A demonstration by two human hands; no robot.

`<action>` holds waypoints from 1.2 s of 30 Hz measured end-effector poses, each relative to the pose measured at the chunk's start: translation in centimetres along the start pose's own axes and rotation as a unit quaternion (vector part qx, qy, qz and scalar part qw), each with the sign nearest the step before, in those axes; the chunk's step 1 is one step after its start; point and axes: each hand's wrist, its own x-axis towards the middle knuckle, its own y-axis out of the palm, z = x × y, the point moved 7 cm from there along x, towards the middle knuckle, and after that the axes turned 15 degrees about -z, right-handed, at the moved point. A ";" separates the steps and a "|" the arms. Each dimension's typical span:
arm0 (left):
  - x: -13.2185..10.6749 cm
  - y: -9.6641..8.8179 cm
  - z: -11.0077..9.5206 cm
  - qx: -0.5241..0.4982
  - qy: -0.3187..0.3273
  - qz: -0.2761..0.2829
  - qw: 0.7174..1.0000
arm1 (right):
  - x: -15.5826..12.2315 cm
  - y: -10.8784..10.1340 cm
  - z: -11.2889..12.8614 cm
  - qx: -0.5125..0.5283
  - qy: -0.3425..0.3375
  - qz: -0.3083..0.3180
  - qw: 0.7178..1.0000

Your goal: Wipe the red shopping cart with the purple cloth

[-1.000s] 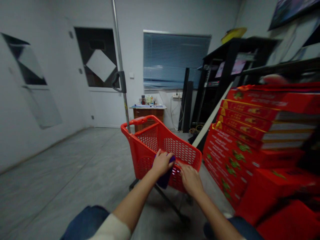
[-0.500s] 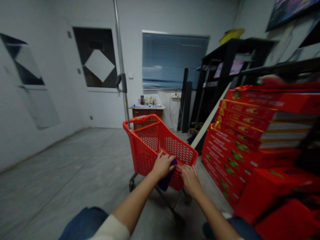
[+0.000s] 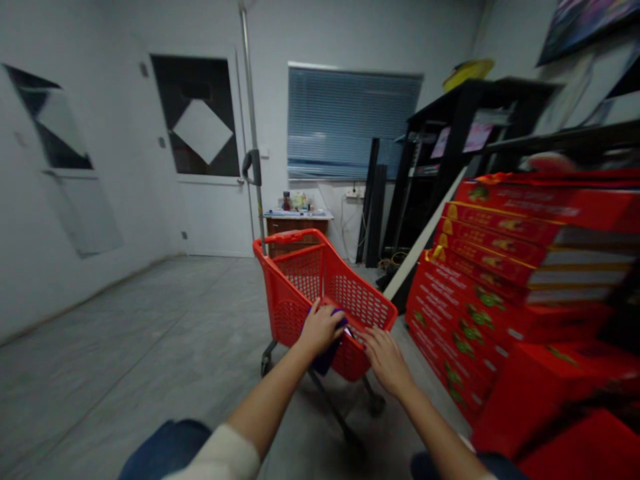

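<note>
A red plastic shopping cart (image 3: 295, 320) stands in front of me, its near end towards my knees. My left hand (image 3: 323, 330) is closed over the near rim with a dark purple cloth (image 3: 326, 360) under it. The cloth drapes down the outside of the basket, and part of it is hidden by the hand. A small shiny spot shows on the rim between my hands; I cannot make out what it is. My right hand (image 3: 383, 353) rests on the rim's right part, its fingers stretched out and touching the edge.
Red printed boxes (image 3: 480, 293) are stacked close on the right. A metal pole (image 3: 251, 107) rises behind the cart's handle. Farther back are a small cabinet (image 3: 295, 227) with bottles on top, a black rack (image 3: 435, 147), a leaning pale board (image 3: 425, 233) and a white door (image 3: 215, 213).
My left hand and the purple cloth have shifted slightly left along the rim, widening the gap between my hands. The right hand's fingers now lie more stretched out. The view has turned slightly.
</note>
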 end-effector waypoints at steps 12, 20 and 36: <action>-2.5 1.5 -1.0 -0.050 0.141 -0.117 0.982 | -0.2 0.5 -0.3 0.051 0.023 0.011 0.998; -2.8 2.8 -1.4 -0.077 0.253 -0.094 0.960 | 0.4 0.0 -0.9 0.026 0.031 0.012 0.999; -1.5 1.7 1.6 -0.157 0.269 -0.138 0.940 | 1.0 1.5 1.3 -0.012 0.074 -0.007 0.997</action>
